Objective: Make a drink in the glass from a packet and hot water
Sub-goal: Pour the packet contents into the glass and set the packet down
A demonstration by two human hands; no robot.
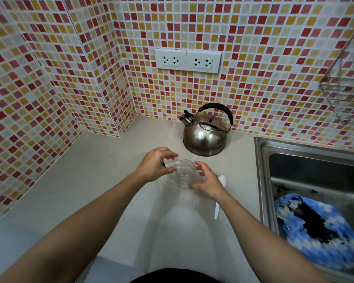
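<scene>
A clear glass (pixel 184 174) stands upright on the pale counter (pixel 102 180) in the middle of the view. My left hand (pixel 154 164) holds a small pale packet (pixel 172 163) tilted at the glass's left rim. My right hand (pixel 207 180) curls around the right side of the glass, fingers apart; whether it touches the glass I cannot tell. Just beyond the glass, against the tiled wall, sits a steel kettle (pixel 205 134) with a black handle. A white plastic spoon (pixel 220 196) lies on the counter, partly hidden behind my right hand.
A steel sink (pixel 294 152) fills the right side, with a blue and black cloth (pixel 319 231) inside it. Two wall sockets (pixel 187 60) sit above the kettle. A wire rack (pixel 343 88) hangs at the upper right. Tiled walls close the counter at back and left.
</scene>
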